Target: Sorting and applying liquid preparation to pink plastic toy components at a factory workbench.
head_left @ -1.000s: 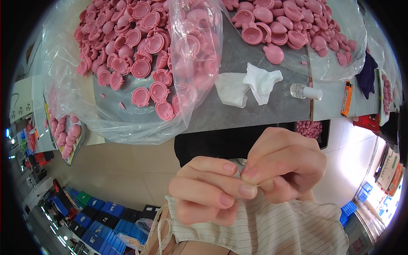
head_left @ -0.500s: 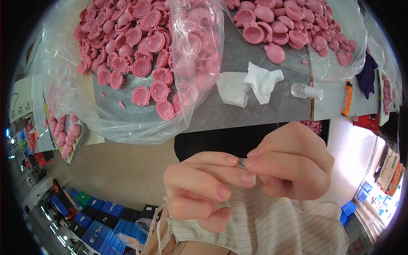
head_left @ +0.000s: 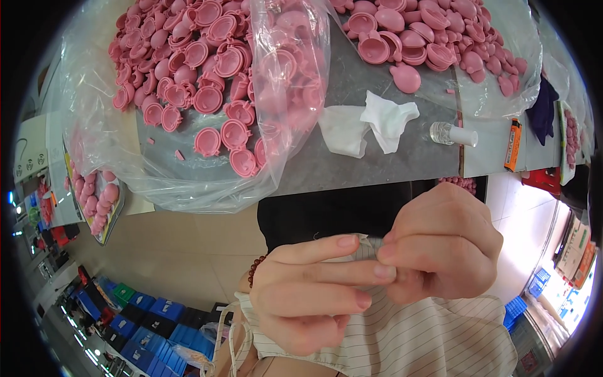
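Observation:
My left hand (head_left: 311, 292) is over my lap, its fingers stretched out and apart, the thumb hidden. A small pale bit (head_left: 363, 239) shows at its index fingertip; I cannot tell what it is. The middle fingertip touches my right hand (head_left: 443, 245), which is closed with thumb and finger pinched together. Whatever lies in that pinch is hidden. Beyond my hands, on the grey table (head_left: 377, 169), lie two white cloth pieces (head_left: 344, 131) and a small clear bottle with a white cap (head_left: 441, 133).
Round pink plastic shells (head_left: 207, 100) heap inside a clear plastic bag (head_left: 207, 195) at the left. More pink shells (head_left: 414, 47) pile at the back right. An orange packet (head_left: 513, 146) lies at the table's right, near a dark blue cloth (head_left: 542, 110). Blue bins (head_left: 147, 339) stand lower left.
Both hands have shifted slightly right and down. My left fingers have straightened and reach farther right, the index tip now apart from the right hand. A beaded bracelet shows on my left wrist.

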Demonstrator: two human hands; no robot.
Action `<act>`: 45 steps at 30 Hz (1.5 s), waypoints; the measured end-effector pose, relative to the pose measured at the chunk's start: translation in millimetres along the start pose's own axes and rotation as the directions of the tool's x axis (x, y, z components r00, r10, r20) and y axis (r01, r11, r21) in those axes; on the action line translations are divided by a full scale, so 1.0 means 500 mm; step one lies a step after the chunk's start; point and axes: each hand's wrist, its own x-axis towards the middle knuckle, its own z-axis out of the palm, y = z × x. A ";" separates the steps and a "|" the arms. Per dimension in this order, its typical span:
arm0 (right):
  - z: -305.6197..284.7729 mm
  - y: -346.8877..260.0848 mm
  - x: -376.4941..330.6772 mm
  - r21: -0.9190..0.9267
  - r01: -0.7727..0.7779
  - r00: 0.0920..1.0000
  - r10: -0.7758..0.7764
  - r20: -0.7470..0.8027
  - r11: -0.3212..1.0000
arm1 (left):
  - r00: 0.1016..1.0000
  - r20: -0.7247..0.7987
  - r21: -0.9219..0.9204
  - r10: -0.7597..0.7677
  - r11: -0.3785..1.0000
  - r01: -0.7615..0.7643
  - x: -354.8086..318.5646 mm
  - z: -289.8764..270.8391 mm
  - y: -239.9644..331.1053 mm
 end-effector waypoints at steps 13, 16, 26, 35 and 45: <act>0.009 0.000 -0.015 0.266 -0.183 0.982 0.187 0.010 0.947 | 0.933 -0.301 0.196 0.195 0.971 -0.139 -0.009 0.062 -0.025; 0.014 -0.005 -0.012 0.310 -0.205 0.977 0.215 0.001 0.928 | 0.929 -0.283 0.202 0.239 0.962 -0.186 -0.014 0.059 -0.030; 0.021 -0.003 -0.009 0.465 -0.271 0.958 0.285 0.041 0.843 | 0.898 -0.426 -0.534 -0.112 0.832 -0.149 -0.026 0.053 -0.027; 0.016 -0.001 0.001 0.386 -0.225 0.974 0.212 0.076 0.895 | 0.912 -0.378 -0.676 -0.161 0.721 -0.152 -0.033 0.045 -0.030; 0.000 0.008 -0.001 0.267 -0.171 0.984 0.150 0.097 0.948 | 0.946 -0.231 -0.629 -0.228 0.776 0.033 -0.027 0.024 -0.020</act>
